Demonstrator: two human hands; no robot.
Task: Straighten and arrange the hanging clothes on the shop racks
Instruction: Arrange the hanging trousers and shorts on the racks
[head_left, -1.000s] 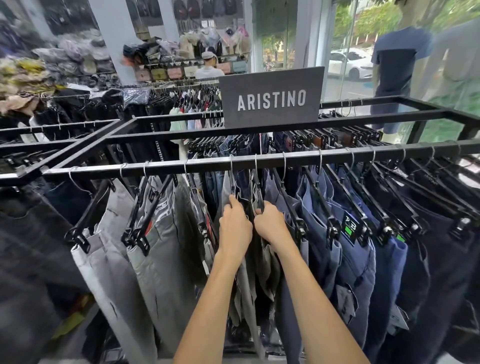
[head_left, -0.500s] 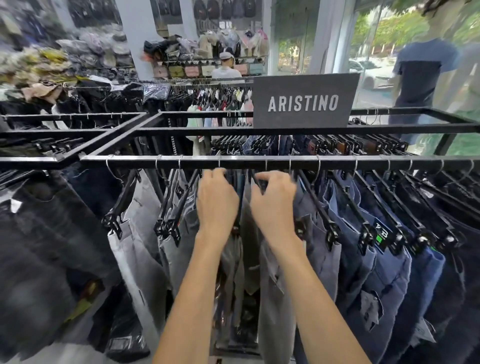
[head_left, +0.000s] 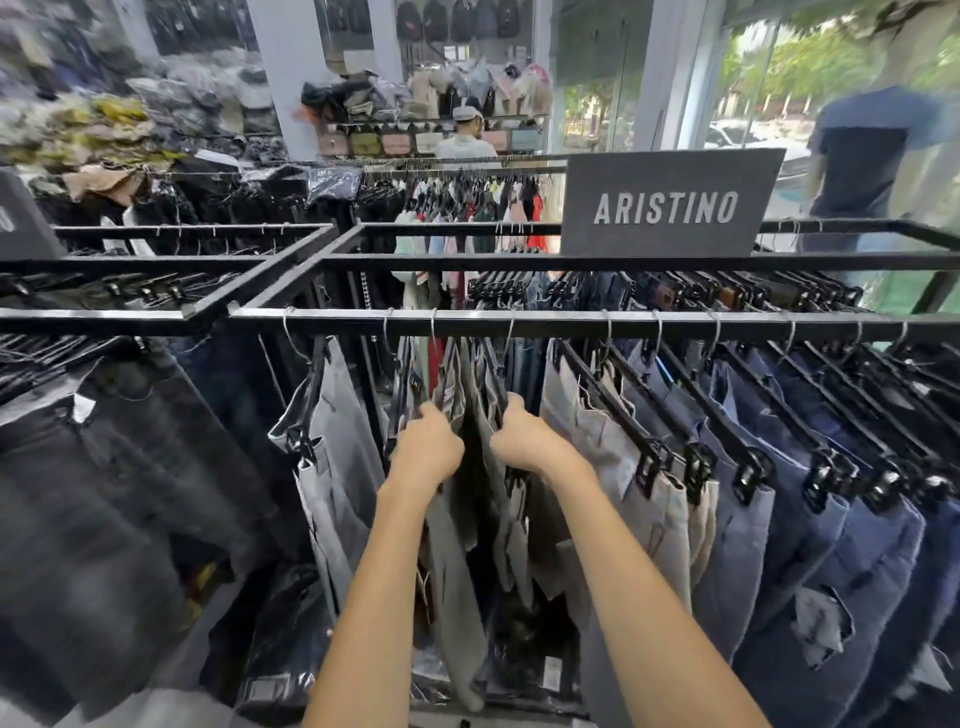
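Left hand (head_left: 426, 451) fist-curled, gripping grey trousers (head_left: 457, 571) at waist; right hand (head_left: 524, 441) curled round neighbouring black hanger (head_left: 496, 376). Rail (head_left: 545, 325) above both, blue jeans (head_left: 831, 545) right of right hand.

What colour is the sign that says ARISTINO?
The sign is dark grey with whitish lettering; the head view shows it best.

Matt black metal rail (head_left: 571, 326), wire hooks (head_left: 607, 332), glossy plastic clips (head_left: 649, 465), denim trousers (head_left: 810, 545).

left hand (head_left: 427, 448) + right hand (head_left: 524, 441) | lowered from rail (head_left: 571, 325) | now gripping grey trousers (head_left: 457, 571), gap opened
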